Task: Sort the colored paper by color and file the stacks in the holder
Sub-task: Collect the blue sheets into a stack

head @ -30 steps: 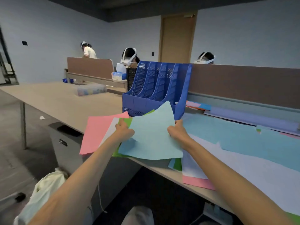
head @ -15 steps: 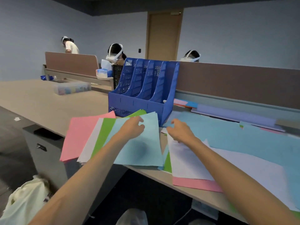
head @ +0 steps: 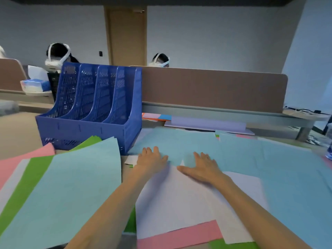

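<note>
The colored paper [head: 233, 159] lies loose on the table [head: 16, 133]. In the middle, near the front edge, a white sheet [head: 179, 200] with a fine grain covers a pink sheet [head: 177, 234], of which only the lower strip shows. Behind it and to the right, light blue sheets [head: 269, 168] overlap one another; how many there are I cannot tell.

The left hand [head: 151, 159] and the right hand [head: 201, 166] lie flat, palms down and fingers straight, just where the white sheet meets the blue ones. They press on the paper and grasp nothing.

Toward the left edge there is a fanned pile. A light blue sheet [head: 71, 186] is on top, and a green sheet [head: 27, 186] and other sheets show only as strips; the frame cuts the pile off.

The holder [head: 89, 108] stands behind this pile. It is blue plastic with four slots and curved lattice walls. Its front wall hides the floors of the slots, and the corner of the pile covers its lower front.

At the back edge stands a brown divider [head: 206, 87], with a flat lavender stack [head: 206, 123] at its foot. Two people [head: 59, 53] are partly hidden behind the holder and the divider.
</note>
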